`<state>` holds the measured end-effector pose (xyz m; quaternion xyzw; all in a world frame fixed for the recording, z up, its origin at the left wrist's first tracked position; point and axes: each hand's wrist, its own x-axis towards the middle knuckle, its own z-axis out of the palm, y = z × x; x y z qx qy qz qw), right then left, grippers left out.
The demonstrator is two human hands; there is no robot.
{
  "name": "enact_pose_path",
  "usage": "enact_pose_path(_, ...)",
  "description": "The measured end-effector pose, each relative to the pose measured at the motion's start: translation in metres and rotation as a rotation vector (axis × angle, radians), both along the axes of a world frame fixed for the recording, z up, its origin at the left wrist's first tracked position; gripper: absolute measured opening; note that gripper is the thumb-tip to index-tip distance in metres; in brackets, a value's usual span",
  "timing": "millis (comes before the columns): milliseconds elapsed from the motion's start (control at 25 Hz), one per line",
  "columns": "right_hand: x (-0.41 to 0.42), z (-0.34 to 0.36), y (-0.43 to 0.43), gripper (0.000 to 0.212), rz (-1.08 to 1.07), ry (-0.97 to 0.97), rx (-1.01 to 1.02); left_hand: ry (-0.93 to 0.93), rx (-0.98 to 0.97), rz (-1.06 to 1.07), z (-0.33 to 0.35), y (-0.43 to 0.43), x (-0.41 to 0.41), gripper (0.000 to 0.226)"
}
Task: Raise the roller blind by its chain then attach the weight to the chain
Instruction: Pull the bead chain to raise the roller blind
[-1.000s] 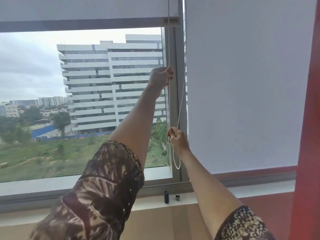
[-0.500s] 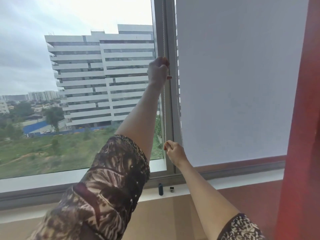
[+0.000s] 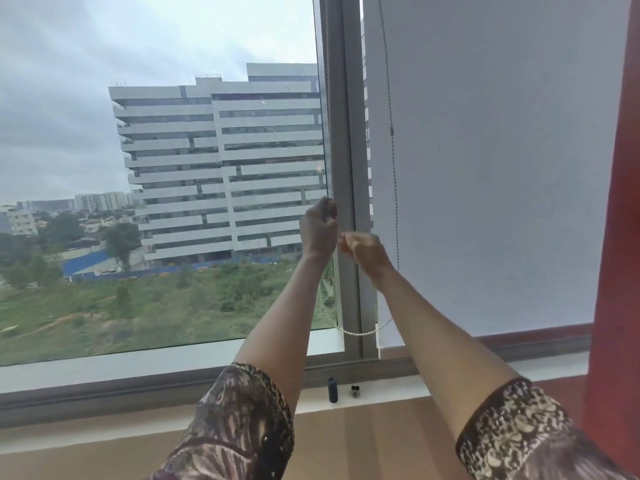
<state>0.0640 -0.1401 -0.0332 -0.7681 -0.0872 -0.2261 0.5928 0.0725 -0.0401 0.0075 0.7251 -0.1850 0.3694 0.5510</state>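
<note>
Two hands are gripping one bead chain (image 3: 356, 332) by the window frame: left hand (image 3: 318, 230) fisted on it, right hand (image 3: 363, 249) pinching it. Two small pieces, a dark weight (image 3: 332, 390) and a clip (image 3: 355, 391), are sitting on the sill (image 3: 388, 388).

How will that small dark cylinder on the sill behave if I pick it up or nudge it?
The dark cylinder stands upright on the sill, narrow for its height, so a nudge would probably tip it. Being round, it may then roll. It looks rigid and small enough for an easy one-handed pickup.
</note>
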Motion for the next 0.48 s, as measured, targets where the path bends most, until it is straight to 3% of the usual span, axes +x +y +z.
enact_pose_path(160,-0.017,0.089,-0.002,0.030,0.090,-0.176,0.203,0.049,-0.005,-0.009,-0.035,0.000,0.006,0.035)
enact_pose_path(240,-0.025,0.128,0.001,0.027,0.147,-0.255,0.191,0.074,-0.019,-0.049,-0.056,-0.006,0.007,0.037)
enact_pose_path(400,-0.030,0.179,-0.001,0.035,0.215,-0.266,0.292,0.154,-0.053,-0.125,-0.100,-0.012,0.007,0.028)
enact_pose_path(480,-0.030,0.193,-0.004,0.028,0.271,-0.258,0.358,0.177,-0.061,-0.140,-0.117,-0.011,0.003,0.028)
